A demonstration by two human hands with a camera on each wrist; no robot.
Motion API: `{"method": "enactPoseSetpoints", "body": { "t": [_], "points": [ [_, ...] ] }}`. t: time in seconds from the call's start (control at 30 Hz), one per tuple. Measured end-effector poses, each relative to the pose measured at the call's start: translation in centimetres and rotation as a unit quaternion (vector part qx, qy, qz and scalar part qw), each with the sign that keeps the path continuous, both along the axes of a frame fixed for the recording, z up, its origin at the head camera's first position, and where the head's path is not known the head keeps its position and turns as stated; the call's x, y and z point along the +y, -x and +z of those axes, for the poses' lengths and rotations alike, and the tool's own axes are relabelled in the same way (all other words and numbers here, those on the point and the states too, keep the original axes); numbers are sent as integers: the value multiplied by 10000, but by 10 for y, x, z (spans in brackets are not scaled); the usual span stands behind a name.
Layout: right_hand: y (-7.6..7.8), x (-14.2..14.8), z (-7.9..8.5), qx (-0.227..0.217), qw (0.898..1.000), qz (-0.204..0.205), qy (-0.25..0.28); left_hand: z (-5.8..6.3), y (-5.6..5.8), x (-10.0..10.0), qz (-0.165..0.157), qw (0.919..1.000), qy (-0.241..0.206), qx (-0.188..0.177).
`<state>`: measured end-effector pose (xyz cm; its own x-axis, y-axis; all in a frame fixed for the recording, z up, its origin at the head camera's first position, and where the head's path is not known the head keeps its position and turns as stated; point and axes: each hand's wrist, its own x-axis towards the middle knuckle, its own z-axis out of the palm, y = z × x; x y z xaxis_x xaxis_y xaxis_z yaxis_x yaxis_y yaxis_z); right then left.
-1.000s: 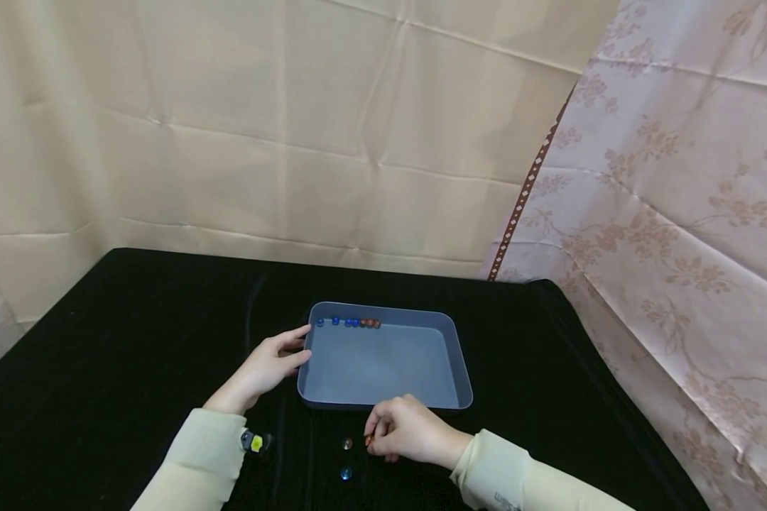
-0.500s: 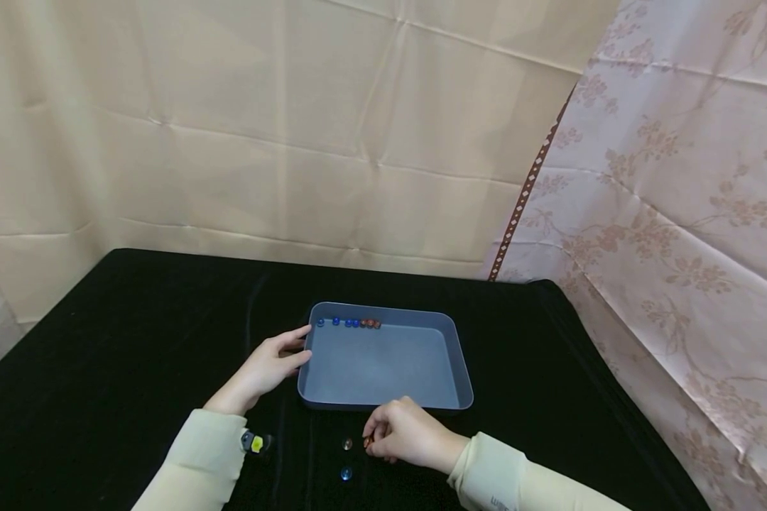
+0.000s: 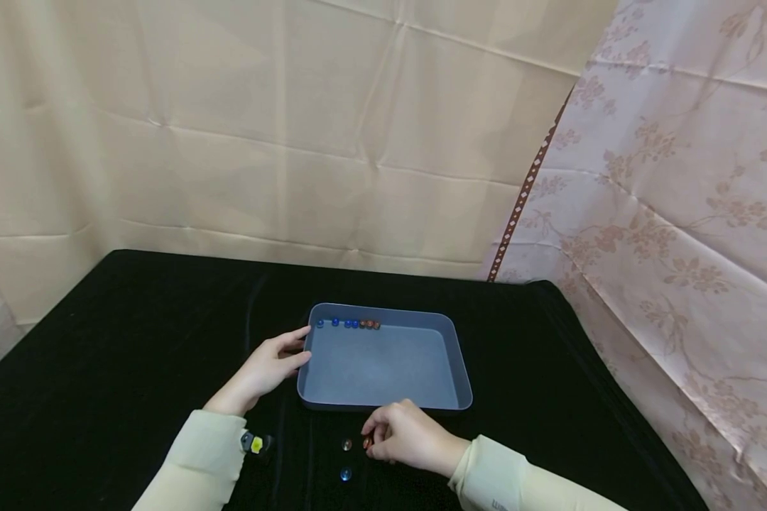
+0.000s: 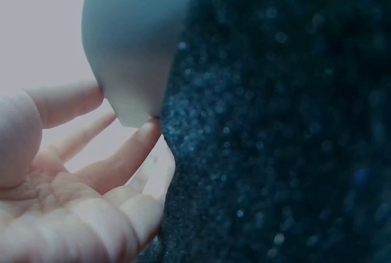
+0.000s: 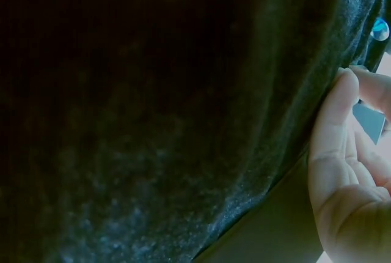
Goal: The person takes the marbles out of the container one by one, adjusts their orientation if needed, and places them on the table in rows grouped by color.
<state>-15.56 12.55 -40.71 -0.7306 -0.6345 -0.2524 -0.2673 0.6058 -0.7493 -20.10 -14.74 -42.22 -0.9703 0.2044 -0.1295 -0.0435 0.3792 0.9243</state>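
Observation:
My left hand (image 3: 265, 369) is at the left side of a blue-grey tray (image 3: 454, 341), its fingers extended and the index finger and thumb touching the wall. In the left wrist view, thumb and fingertips meet the tray's edge (image 4: 137, 49). In front of the tray, my right hand (image 3: 409, 436) pinches an orange-red marble (image 3: 367, 443) between thumb and index finger, low over the black cloth. The right wrist view shows these fingertips (image 5: 347, 79) together, the marble mostly hidden. Just left lie a clear brownish marble (image 3: 347, 445) and a light-blue marble (image 3: 346, 473).
Along the tray's back wall runs a row of blue marbles (image 3: 335, 322) followed by red-brown marbles (image 3: 370, 324). Black cloth (image 3: 166, 341) covers the table. Behind hangs a cream curtain (image 3: 230, 142), with a flowered curtain (image 3: 677, 177) at the right.
The right hand and the orange-red marble have shifted very slightly; more of the marble shows at the fingertips. The left hand and tray stay in place.

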Motion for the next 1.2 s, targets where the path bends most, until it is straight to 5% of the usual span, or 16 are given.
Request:
{"method": "enactPoseSetpoints", "body": {
  "t": [0.43,1.2],
  "points": [
    [2,3,12,431,9982,266,-314,0,0,-2,-62,9999,-62,-52],
    [15,1,47,608,9961,264,588,1,0,-2,-134,9998,-112,-107]
  ]
}}
